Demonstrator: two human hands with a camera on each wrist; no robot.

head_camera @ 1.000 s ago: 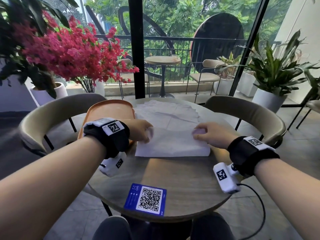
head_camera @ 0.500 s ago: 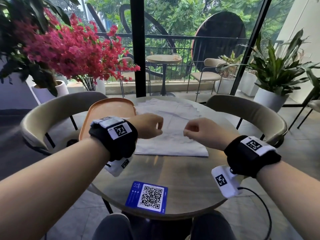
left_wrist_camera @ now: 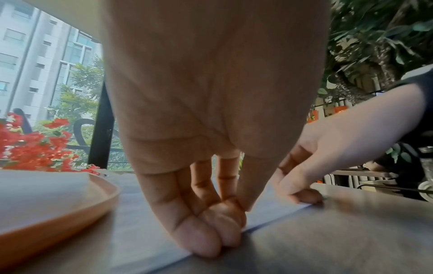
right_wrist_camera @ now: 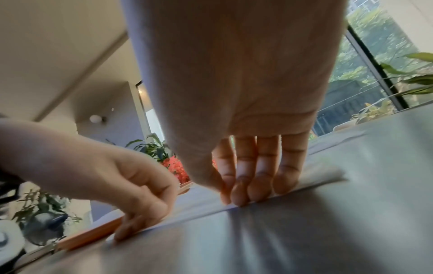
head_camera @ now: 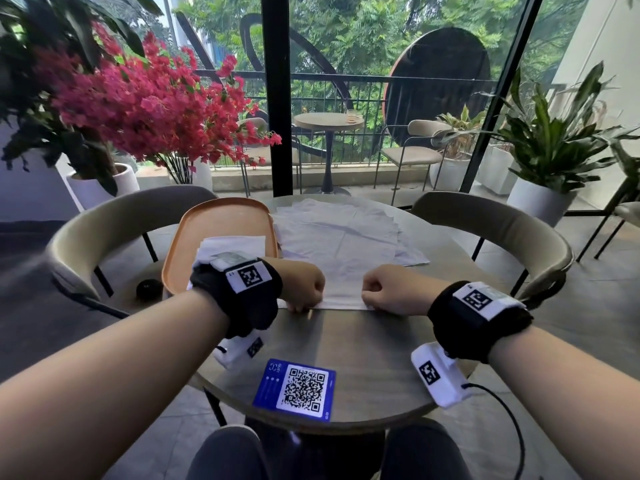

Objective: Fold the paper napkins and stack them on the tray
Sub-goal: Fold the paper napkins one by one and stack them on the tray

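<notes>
At the worktop [head_camera: 346,344] centre, a paper napkin [head_camera: 341,271] is pinched along its six-o'clock edge by the left hand [head_camera: 299,284] and right hand [head_camera: 391,289]. Edges should be matched before creasing. Folded napkins [head_camera: 235,244] are kept on the tray [head_camera: 221,216] at ten o'clock.

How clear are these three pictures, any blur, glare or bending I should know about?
Head view: sharp and daylit, with wide-angle bending of the window frames; the left hand and right hand on the white paper napkin show clearly. Left wrist view: soft, the orange oval tray smeared. Right wrist view: blurred, with streaky glare on the round grey table.
</notes>
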